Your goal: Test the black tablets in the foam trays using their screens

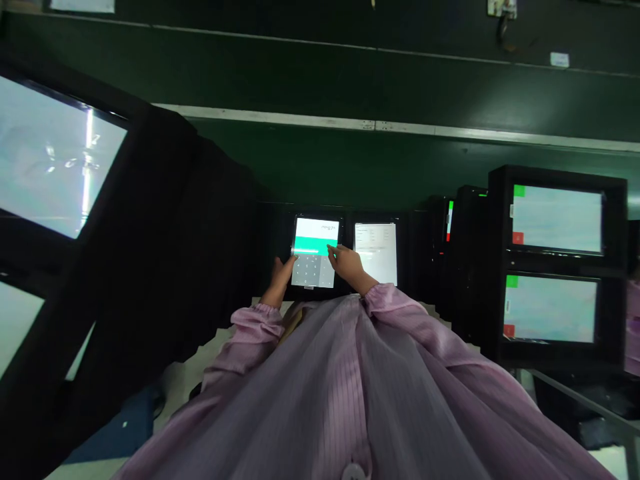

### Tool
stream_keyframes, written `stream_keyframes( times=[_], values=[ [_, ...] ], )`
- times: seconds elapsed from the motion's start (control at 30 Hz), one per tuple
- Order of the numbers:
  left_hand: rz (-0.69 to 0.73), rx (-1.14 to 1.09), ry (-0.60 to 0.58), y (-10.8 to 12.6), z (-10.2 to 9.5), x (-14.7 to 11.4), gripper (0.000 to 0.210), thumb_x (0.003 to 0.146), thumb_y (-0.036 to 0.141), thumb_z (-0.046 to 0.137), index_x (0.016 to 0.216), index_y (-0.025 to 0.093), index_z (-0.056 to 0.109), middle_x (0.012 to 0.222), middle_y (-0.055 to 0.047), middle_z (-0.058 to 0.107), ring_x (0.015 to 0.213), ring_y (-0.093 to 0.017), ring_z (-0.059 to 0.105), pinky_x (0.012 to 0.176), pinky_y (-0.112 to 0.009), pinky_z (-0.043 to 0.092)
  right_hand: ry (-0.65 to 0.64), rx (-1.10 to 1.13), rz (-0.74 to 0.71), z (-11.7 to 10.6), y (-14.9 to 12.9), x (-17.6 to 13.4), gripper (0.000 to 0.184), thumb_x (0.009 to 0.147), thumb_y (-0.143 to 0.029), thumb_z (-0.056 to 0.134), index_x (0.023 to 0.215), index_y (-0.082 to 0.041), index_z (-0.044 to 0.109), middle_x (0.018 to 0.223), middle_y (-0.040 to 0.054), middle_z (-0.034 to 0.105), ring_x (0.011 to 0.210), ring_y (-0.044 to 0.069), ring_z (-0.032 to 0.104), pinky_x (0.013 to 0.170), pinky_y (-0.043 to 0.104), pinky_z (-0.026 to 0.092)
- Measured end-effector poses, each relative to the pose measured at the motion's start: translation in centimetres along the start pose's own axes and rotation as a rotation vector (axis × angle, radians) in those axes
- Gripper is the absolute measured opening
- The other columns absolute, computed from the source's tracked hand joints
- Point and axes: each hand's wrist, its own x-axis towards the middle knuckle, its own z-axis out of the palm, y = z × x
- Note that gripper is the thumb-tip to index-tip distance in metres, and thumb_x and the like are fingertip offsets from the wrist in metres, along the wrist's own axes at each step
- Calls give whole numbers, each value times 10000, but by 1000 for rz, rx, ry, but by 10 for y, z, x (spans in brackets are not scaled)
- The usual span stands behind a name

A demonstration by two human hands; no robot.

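A tablet (316, 230) with a calculator on its lit screen sits in a dark surround before me. My left hand (283, 277) is at its left edge, thumb and fingers apart, the thumb tip by the keypad. My right hand (349, 265) reaches over the tablet's right side. Its index finger points at the green band of the screen, and the other fingers are curled; nothing shows in them. Whether the fingertip touches the glass I cannot tell. Just right of this hand, a second tablet (383, 257) shows a white page with small text and lines.
On the right, a black rack holds an upper screen (557, 220) and a lower screen (550, 308) with green and red corners. Large screens (45, 147) in black housing stand close on the left. A dark green panel (345, 163) with a pale strip (280, 117) lies beyond the tablets.
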Motion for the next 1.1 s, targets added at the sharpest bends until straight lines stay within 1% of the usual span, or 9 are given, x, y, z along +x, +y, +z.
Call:
stream_keyframes(
  times=[0.07,0.23,0.33,0.4,0.5,0.63,0.77,0.9,1.1],
  values=[
    [-12,6,2,2,0,-1,660,795,350,745,1394,133,571,1416,-212,680,1474,-382,520,1156,-436,493,11,6,16,1,1,0,552,1133,-313,220,1466,-202,645,1317,162,720,1168,236,706,872,291,515],
    [-21,19,0,6,-2,-4,638,785,352,760,1369,166,586,1398,-186,695,1469,-374,526,1151,-431,498,25,51,-27,4,-2,3,506,1126,-364,313,1567,-269,543,1280,134,740,1112,228,723,837,286,510],
    [-20,22,-8,7,-4,-5,624,788,346,759,1364,174,593,1403,-182,693,1469,-367,527,1168,-435,481,66,85,-38,5,5,2,492,1125,-378,332,1539,-279,579,1229,117,754,1085,215,722,827,274,496],
    [-18,24,-16,8,-5,-6,596,799,345,749,1353,179,603,1403,-173,693,1473,-354,524,1173,-422,475,110,106,-28,6,20,-5,478,1125,-383,335,1477,-289,645,1203,93,759,1079,202,714,836,263,485],
    [-16,28,-20,8,-6,-7,547,807,345,732,1315,176,621,1372,-177,705,1456,-359,540,1160,-430,488,162,123,20,11,56,-28,491,1125,-350,317,1355,-260,740,1092,78,770,994,189,710,825,259,480],
    [-4,34,-13,7,-5,-5,499,817,354,718,1281,193,628,1330,-170,725,1430,-366,564,1162,-462,487,193,137,94,27,107,-71,516,1109,-259,293,1350,-199,745,972,92,756,874,180,700,786,263,493],
    [16,53,-5,5,-5,-3,536,809,384,737,1290,188,607,1365,-179,705,1434,-351,562,1172,-426,474,156,151,89,49,134,-110,440,1086,-291,396,1286,-243,785,940,78,750,846,181,702,760,266,507],
    [30,75,10,4,-5,-2,549,804,406,735,1292,197,596,1392,-182,687,1383,-351,606,1157,-430,488,91,155,81,64,140,-124,375,1073,-374,469,1207,-327,816,989,48,758,849,179,705,757,268,509],
    [55,79,17,6,-6,-7,523,817,404,713,1285,196,611,1345,-185,709,1372,-365,614,1128,-431,516,120,158,194,70,137,-108,438,1097,-386,398,1435,-361,675,1130,67,750,931,191,717,734,267,488]
  ],
)
